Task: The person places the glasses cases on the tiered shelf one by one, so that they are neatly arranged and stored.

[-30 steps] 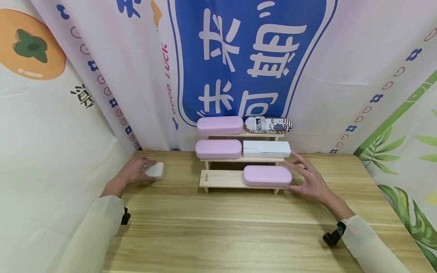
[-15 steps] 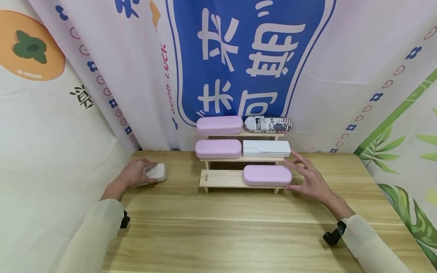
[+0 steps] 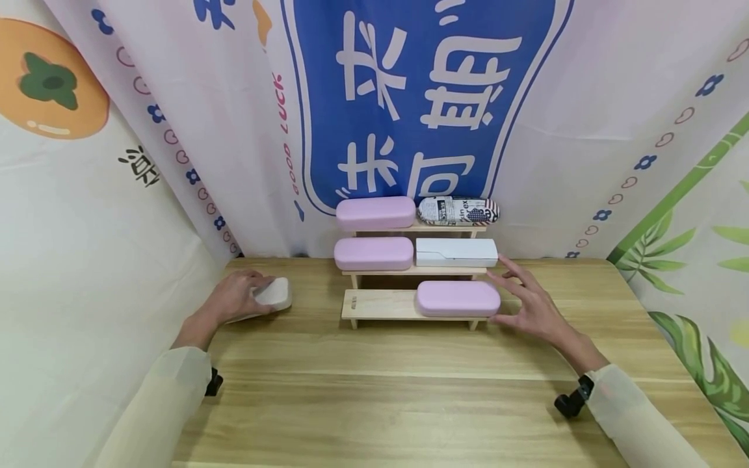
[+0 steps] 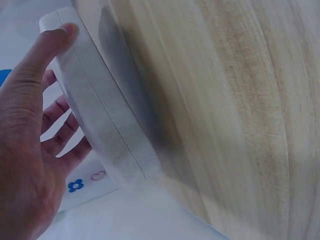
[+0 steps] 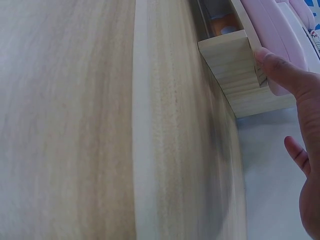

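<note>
My left hand (image 3: pixel 236 298) grips a white glasses case (image 3: pixel 275 294) near the table's left edge. In the left wrist view the thumb presses one side of this case (image 4: pixel 97 100), along which a seam runs, and the fingers reach behind it. A dark shadow lies on the wood beside it. My right hand (image 3: pixel 532 305) is spread at the right end of a three-step wooden rack (image 3: pixel 380 305). Its thumb touches the bottom step's end, close to a pink glasses case (image 3: pixel 458 298); the upper fingertips are by the white box-shaped case (image 3: pixel 456 252) on the middle step.
A second pink case (image 3: pixel 373 253) lies left on the middle step. Up on the top step are another pink case (image 3: pixel 376 212) and a newspaper-print case (image 3: pixel 459 211). Printed curtains (image 3: pixel 585 130) hang behind the wooden table (image 3: pixel 374 390) and at its sides.
My left hand has shifted slightly to the right with the white glasses case, which sits nearer the rack. The right hand stays at the rack's end. The cases on the steps keep their places.
</note>
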{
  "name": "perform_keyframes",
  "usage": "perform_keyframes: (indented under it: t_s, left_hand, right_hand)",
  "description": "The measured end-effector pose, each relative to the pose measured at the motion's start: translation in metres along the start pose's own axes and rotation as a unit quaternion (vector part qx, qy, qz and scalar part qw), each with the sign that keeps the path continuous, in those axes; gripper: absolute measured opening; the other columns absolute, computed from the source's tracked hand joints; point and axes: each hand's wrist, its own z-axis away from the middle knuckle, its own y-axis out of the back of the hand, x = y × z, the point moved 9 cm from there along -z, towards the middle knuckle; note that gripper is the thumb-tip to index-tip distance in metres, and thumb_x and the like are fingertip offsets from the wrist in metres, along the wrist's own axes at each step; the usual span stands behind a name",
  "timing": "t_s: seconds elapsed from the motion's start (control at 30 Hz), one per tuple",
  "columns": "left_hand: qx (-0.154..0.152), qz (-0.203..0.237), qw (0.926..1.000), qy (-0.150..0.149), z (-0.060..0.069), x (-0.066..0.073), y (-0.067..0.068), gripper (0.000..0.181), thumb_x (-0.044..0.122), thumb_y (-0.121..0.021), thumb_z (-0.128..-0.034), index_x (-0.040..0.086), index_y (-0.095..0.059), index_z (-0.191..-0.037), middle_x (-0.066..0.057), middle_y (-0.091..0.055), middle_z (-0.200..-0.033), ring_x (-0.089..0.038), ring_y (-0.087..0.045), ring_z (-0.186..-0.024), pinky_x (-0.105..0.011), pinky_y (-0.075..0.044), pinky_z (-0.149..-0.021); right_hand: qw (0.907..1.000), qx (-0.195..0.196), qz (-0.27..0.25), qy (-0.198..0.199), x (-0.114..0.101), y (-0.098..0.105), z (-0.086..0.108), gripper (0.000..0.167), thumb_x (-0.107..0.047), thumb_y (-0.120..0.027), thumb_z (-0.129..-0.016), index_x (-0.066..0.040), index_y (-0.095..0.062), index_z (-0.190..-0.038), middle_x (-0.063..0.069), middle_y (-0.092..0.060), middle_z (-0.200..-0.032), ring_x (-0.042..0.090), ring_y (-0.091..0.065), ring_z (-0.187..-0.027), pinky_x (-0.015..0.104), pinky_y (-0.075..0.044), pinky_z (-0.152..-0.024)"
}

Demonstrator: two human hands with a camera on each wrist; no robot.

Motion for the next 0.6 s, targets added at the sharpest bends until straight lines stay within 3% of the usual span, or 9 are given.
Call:
perform_keyframes:
  t_s: [0.37,0.6]
  left_hand:
    - [0.008,0.010,0.9999,-0.003,0.002,0.023,0.010,0.075,0.043,-0.092,-0.0747,0.005,-0.071,-0.137,-0.026,-0.070,-0.125,-0.043,-0.066,-0.109,-0.057,-0.056,-0.088]
    - [0.038,0.014,0.9980,-0.048,0.002,0.054,0.025,0.073,0.038,-0.095,-0.0711,0.005,-0.074,-0.132,-0.024,-0.073,-0.120,-0.040,-0.069,-0.103,-0.054,-0.058,-0.084]
  right_hand:
    - [1.0000,0.003,-0.001,0.003,-0.003,0.003,0.000,0.103,-0.021,-0.105,-0.056,-0.007,-0.061,-0.148,0.013,-0.029,-0.173,0.038,-0.061,-0.122,0.067,-0.051,-0.098]
    - [0.9999,0.008,0.007,0.007,-0.003,0.002,0.000,0.104,-0.022,-0.104,-0.055,-0.008,-0.061,-0.149,0.018,-0.031,-0.171,0.037,-0.061,-0.121,0.060,-0.056,-0.091]
